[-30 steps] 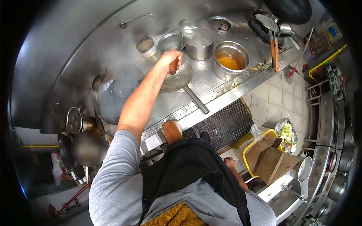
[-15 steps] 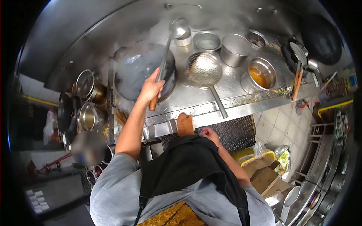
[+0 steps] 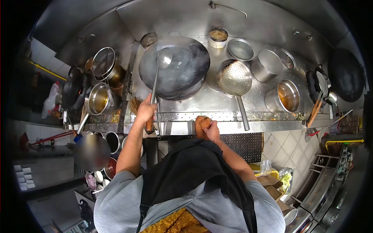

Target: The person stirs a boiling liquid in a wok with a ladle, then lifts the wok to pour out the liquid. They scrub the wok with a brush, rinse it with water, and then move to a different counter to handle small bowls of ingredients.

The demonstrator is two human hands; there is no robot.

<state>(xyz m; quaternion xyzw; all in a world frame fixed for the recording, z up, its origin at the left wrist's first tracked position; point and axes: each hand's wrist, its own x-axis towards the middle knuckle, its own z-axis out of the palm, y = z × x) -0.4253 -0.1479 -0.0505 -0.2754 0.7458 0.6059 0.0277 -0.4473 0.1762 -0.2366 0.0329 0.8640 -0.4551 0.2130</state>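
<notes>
Ladle is extending forward from the left hand, whose fingers are closing around its lower shaft, with the wooden grip jutting out behind them towards the body. Its bowl is sitting ahead of that hand, over the wok; whether the two are touching, I cannot tell. It is looking stiff and metallic, probably fairly light but front-heavy at this reach; the wood is likely offering a cooler, less slippery hold than the shaft, and the far end is probably getting hot in the steam.

The right hand is curling at the near edge of the counter, seemingly pinching the right side of a brown pad. That pad is looking soft, light and hard to break, best held by a thick fold. Ahead and to the right of this hand, a perforated strainer is lying with its handle pointing back towards the body.
</notes>
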